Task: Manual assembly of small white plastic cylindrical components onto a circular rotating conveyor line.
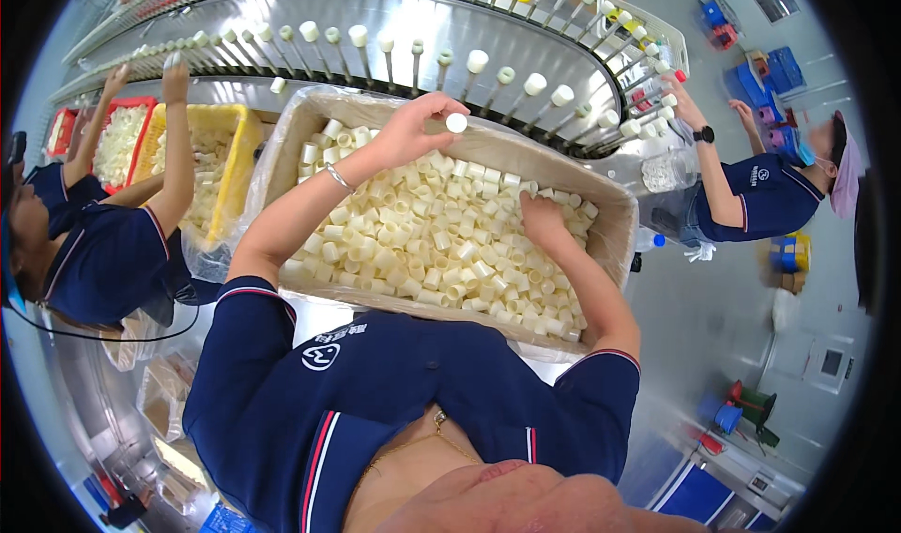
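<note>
My left hand (pixel 410 131) is raised over the far edge of a large lined box, pinching a small white cylindrical cap (pixel 456 123) between thumb and fingers. The cap is close to a row of upright pins on the conveyor but apart from them. My right hand (pixel 542 220) reaches down into the right part of the box (pixel 615 216). Its fingertips are sunk among the loose cream-white caps (pixel 422 237), so what they grip, if anything, is hidden. The caps are short and hollow, heaped in all directions.
A curved conveyor (pixel 375 12) with capped pins (pixel 358 38) runs past the box's far side and bends round at right. At left, co-workers (pixel 103 261) reach over a yellow basket (pixel 246 139) and a red basket (pixel 147 111). Another co-worker (pixel 765 195) stands at right.
</note>
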Motion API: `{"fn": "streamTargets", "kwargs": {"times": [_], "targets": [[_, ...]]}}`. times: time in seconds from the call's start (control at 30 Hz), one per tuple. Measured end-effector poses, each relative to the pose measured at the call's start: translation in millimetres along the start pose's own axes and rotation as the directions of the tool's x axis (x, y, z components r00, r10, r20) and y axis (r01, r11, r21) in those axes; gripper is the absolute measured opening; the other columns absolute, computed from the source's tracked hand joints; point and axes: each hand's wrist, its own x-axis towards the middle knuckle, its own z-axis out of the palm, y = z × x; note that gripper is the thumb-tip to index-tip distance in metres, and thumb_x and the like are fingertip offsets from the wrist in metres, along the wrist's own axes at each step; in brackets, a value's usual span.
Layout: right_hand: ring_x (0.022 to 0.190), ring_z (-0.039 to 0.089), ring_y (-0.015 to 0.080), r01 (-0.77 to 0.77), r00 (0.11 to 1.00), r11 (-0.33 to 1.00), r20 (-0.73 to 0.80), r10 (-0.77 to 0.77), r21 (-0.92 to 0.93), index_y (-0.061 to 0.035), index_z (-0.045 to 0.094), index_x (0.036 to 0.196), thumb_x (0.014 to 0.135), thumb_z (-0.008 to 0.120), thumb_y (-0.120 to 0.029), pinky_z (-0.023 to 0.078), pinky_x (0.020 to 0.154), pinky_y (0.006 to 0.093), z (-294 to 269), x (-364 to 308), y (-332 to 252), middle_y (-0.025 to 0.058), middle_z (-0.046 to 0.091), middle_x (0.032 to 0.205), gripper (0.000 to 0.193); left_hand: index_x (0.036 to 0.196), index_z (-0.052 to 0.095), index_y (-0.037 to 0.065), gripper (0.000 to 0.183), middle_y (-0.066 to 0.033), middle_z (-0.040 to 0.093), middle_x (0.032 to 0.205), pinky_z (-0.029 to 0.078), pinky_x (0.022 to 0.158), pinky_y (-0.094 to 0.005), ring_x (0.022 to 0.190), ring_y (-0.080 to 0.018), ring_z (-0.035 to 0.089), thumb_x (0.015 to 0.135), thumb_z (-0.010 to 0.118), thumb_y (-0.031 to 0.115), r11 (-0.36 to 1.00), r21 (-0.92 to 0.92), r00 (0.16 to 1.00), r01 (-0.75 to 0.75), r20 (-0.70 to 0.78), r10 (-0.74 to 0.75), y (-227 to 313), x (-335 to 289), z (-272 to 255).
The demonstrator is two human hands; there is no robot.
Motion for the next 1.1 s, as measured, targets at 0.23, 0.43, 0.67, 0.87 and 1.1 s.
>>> {"fn": "streamTargets", "kwargs": {"times": [0.23, 0.43, 0.67, 0.87, 1.1], "targets": [[0.089, 0.063, 0.0306, 0.154, 0.974, 0.981, -0.151, -0.171, -0.119, -0.0096, 0.06, 0.095, 0.074, 0.062, -0.005, 0.053, 0.068, 0.0393, 15, -16, -2, 0.0142, 0.063, 0.092, 0.022, 0.105, 0.061, 0.004, 0.032, -0.0049, 0.063, 0.096, 0.05, 0.082, -0.029, 0.089, -0.0153, 0.06, 0.076, 0.074, 0.01, 1.0, 0.007, 0.987, 0.012, -0.16, -0.01, -14, 1, -38], [0.089, 0.062, 0.033, 0.196, 0.98, 0.974, -0.067, -0.189, 0.113, -0.0112, 0.061, 0.097, 0.077, 0.059, -0.012, 0.052, 0.07, 0.0439, -13, -33, 10, 0.0166, 0.061, 0.088, 0.02, 0.11, 0.062, 0.007, 0.032, -0.0083, 0.062, 0.098, 0.049, 0.079, -0.0333, 0.087, -0.0227, 0.059, 0.081, 0.069, 0.016, 0.914, 0.398, 0.917, 0.083, -0.39, 0.086, -37, 23, -103], [0.096, 0.061, 0.0348, 0.141, 0.96, 0.929, 0.183, -0.213, 0.342, -0.0088, 0.06, 0.111, 0.075, 0.067, -0.013, 0.049, 0.081, 0.0435, -28, -12, 18, 0.0182, 0.064, 0.1, 0.037, 0.104, 0.065, 0.008, 0.029, -0.0091, 0.065, 0.105, 0.046, 0.09, -0.0407, 0.098, -0.028, 0.06, 0.076, 0.071, 0.017, 0.72, 0.682, 0.99, 0.128, -0.131, -0.051, -44, 71, -109], [0.091, 0.06, 0.0178, 0.271, 0.954, 0.492, -0.163, -0.251, 0.827, -0.0056, 0.054, 0.107, 0.081, 0.065, -0.004, 0.049, 0.081, 0.0302, -82, -4, 26, 0.0087, 0.062, 0.099, 0.028, 0.112, 0.063, 0.01, 0.039, -0.0085, 0.063, 0.11, 0.041, 0.096, -0.0403, 0.105, -0.026, 0.057, 0.074, 0.072, 0.013, 0.431, 0.902, 0.957, -0.032, 0.151, -0.246, -21, 110, -80], [0.081, 0.061, 0.0283, 0.358, 0.575, 0.774, -0.776, 0.259, 0.523, -0.0128, 0.058, 0.104, 0.083, 0.069, -0.023, 0.048, 0.07, 0.0343, -155, 64, 31, 0.0095, 0.064, 0.094, 0.026, 0.123, 0.058, 0.012, 0.05, -0.0069, 0.055, 0.123, 0.046, 0.091, -0.0406, 0.109, -0.0294, 0.052, 0.074, 0.067, 0.005, 0.53, 0.77, 0.843, -0.355, 0.018, 0.538, -13, 53, -2]]}}
